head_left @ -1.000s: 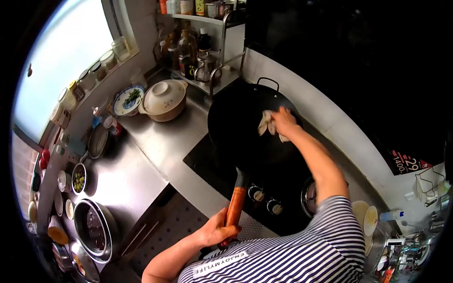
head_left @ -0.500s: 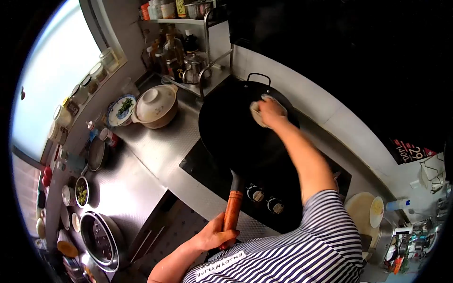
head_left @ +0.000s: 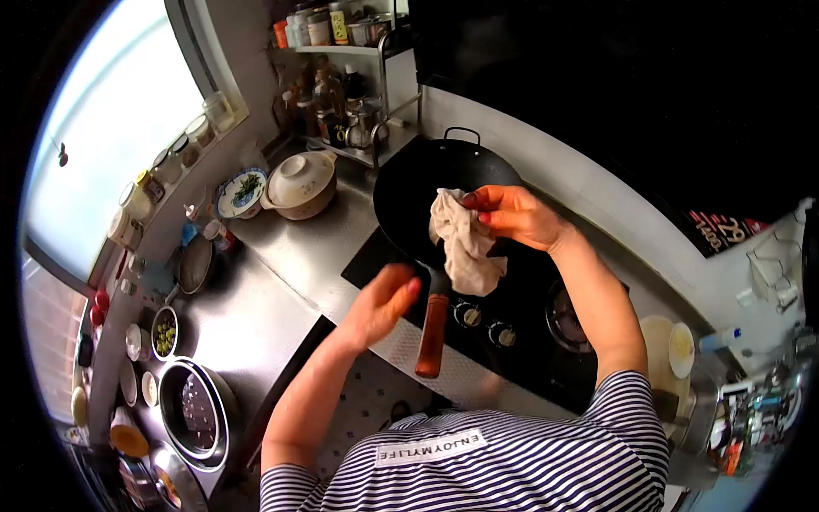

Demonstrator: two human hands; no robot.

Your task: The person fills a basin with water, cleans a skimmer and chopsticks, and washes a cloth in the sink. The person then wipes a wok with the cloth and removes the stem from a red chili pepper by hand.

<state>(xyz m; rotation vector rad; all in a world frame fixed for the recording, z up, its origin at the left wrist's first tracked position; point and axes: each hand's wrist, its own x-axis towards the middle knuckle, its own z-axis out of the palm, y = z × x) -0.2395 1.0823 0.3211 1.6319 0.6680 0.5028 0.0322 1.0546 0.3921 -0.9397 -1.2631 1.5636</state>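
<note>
A crumpled pale cloth (head_left: 465, 243) hangs from my right hand (head_left: 512, 218), pinched between thumb and fingers above the near part of the black wok (head_left: 409, 192). The wok sits on the black stove, its loop handle at the far side. Its wooden handle (head_left: 433, 337) points toward me with no hand on it. Left of that handle, my left hand (head_left: 381, 305) is raised off it, blurred by motion; its fingers look bent, and whether they are apart is unclear.
A lidded pot (head_left: 300, 189) and a plate of greens (head_left: 241, 194) stand at the back left. Bottles crowd a metal rack (head_left: 341, 49). A metal basin with dark contents (head_left: 223, 418) is at the near left. Stove knobs (head_left: 502, 334) lie right of the wok handle.
My left hand has let go of the wok handle and moved up. My right hand has lifted the cloth from the wok's inner surface and brought it nearer to me.
</note>
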